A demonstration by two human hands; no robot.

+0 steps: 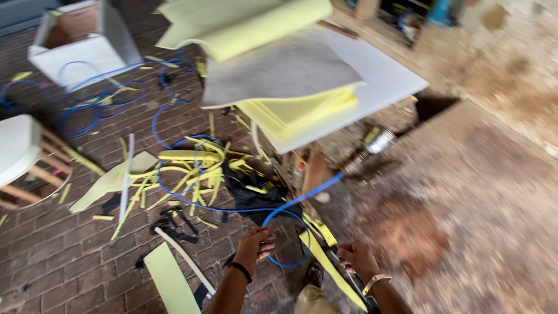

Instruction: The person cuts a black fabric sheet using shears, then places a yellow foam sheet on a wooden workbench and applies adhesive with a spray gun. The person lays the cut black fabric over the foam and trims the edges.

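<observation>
My left hand (pixel 254 246) is closed on a blue hose (pixel 302 196) that loops down past my fingers and runs up to the right, then away across the brick floor. My right hand (pixel 356 260), with a gold bracelet at the wrist, hangs with fingers spread next to a long yellow foam strip (pixel 325 261); I cannot tell if it touches the strip. A board (pixel 383 81) above carries stacked yellow foam sheets (pixel 296 113) and a grey sheet (pixel 279 70).
Yellow foam offcuts (pixel 192 168) and black scraps (pixel 250 192) litter the brick floor (pixel 64 261). A white open box (pixel 81 46) stands at the far left. A white round seat on a wooden frame (pixel 20 151) is at the left edge. Bare dirt ground (pixel 476 203) lies right.
</observation>
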